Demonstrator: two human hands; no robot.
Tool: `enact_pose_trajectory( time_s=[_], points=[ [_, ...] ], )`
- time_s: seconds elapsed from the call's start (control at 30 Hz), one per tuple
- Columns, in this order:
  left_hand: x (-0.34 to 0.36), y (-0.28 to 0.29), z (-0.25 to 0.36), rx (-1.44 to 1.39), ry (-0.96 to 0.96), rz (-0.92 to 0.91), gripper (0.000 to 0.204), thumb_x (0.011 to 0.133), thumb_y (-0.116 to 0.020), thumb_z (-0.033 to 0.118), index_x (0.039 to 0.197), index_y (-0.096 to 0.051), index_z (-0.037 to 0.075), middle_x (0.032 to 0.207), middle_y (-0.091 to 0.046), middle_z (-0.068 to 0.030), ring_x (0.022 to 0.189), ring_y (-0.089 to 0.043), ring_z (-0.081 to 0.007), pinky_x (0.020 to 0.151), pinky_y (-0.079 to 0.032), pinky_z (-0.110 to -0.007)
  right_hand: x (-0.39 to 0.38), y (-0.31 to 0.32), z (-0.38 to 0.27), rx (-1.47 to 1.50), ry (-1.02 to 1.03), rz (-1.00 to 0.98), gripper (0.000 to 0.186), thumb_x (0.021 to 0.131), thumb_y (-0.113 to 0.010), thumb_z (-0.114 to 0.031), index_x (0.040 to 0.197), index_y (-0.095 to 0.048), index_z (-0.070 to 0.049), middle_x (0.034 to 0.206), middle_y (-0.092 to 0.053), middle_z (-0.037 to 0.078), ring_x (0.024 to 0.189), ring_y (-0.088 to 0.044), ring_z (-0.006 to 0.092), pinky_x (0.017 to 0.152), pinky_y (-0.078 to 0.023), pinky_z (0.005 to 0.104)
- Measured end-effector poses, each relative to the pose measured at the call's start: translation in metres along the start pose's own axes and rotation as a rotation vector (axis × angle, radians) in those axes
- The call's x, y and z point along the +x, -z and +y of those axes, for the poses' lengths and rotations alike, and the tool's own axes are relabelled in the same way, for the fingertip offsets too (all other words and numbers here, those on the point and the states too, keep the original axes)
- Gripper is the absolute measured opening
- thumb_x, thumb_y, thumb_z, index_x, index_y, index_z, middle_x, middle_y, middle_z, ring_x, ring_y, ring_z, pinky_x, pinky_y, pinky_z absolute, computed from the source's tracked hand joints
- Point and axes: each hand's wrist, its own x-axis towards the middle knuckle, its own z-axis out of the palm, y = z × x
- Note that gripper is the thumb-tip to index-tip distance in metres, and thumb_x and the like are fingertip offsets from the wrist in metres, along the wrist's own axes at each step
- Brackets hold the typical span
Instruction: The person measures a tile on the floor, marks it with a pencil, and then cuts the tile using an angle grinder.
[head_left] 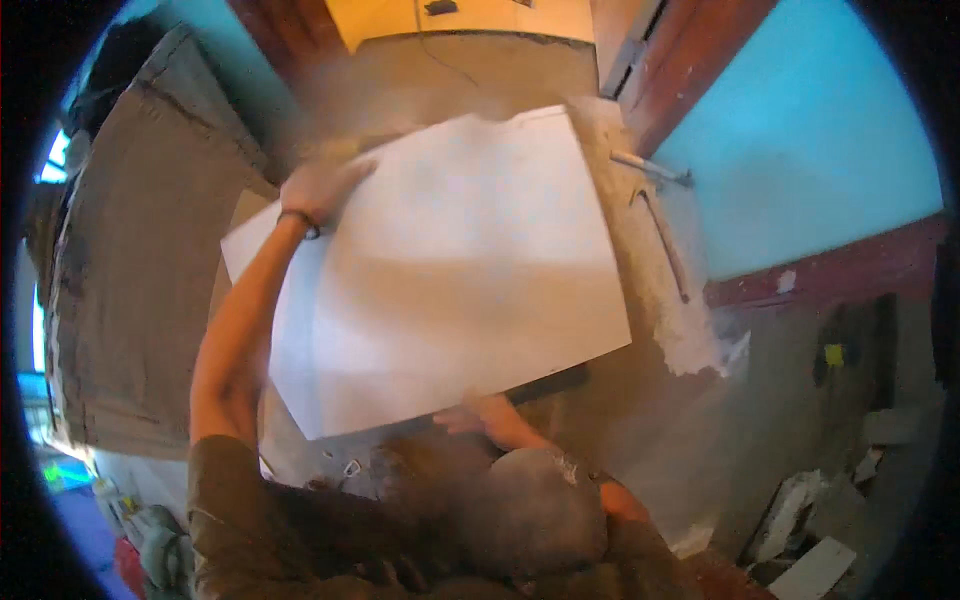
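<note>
White panel, left hand touching its upper left edge, right hand at its lower edge, brown sheet to its left, curved rod near its right edge, blue wall farther right.

I was in a room under building work, though whether in a home I could not tell. To my right stood a bright blue wall with a dark red band along its foot, near a reddish-brown door frame; a large white panel, rough bare floor, a hammer-like tool and broken pale pieces around me made it look like a worksite
</note>
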Motion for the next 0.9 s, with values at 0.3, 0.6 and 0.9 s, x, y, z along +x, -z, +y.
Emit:
enact_pose_trajectory(
  time_s=[0.3,0.6,0.9],
  points=[
    [0.015,-0.184,-0.061,-0.278,0.259,-0.252,0.077,0.072,-0.06,0.076,0.081,-0.072,0.001,0.067,-0.064,-0.0117,0.067,-0.062,-0.0213,0.062,-0.047,-0.037,0.015,0.044,0.068,0.322,-0.355,0.132,0.059,0.1,-0.049,-0.041,0.14,-0.033,0.0,0.143,-0.04,0.024,0.107,-0.065,0.0327,0.081,-0.056,0.0428],
    [0.043,-0.227,-0.071,-0.105,0.224,-0.374,0.091,0.066,-0.053,0.087,0.093,-0.072,0.002,0.097,-0.069,-0.0216,0.093,-0.066,-0.0346,0.08,-0.049,-0.045,0.04,0.041,0.058,0.292,-0.479,0.185,0.059,0.101,-0.043,-0.046,0.141,-0.036,-0.003,0.138,-0.05,0.019,0.106,-0.065,0.0277,0.077,-0.056,0.0412],
    [0.038,-0.226,-0.075,-0.189,0.17,-0.295,0.069,0.069,-0.073,0.065,0.092,-0.068,0.0,0.091,-0.067,-0.0213,0.088,-0.063,-0.0376,0.079,-0.049,-0.045,0.053,0.049,0.073,0.245,-0.506,0.22,0.061,0.099,-0.043,-0.053,0.133,-0.046,-0.003,0.133,-0.056,0.017,0.103,-0.065,0.0255,0.073,-0.056,0.0391]
  ],
)
